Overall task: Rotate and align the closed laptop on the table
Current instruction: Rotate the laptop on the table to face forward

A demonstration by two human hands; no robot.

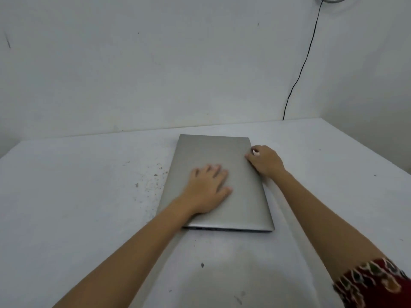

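Observation:
A closed silver laptop point(240, 196) lies flat on the white table point(77, 196), its short sides facing me and the wall, ports visible along the near edge. My left hand point(206, 190) rests palm down on the lid, fingers spread, slightly blurred. My right hand point(264, 161) curls around the laptop's right long edge near the far corner, fingers on the lid's rim.
A white wall stands right behind the table. A black cable point(302, 70) hangs down the wall to the table's back right corner. Dark specks and scuffs point(153, 174) mark the tabletop left of the laptop. A red patterned sleeve point(375, 283) shows at bottom right.

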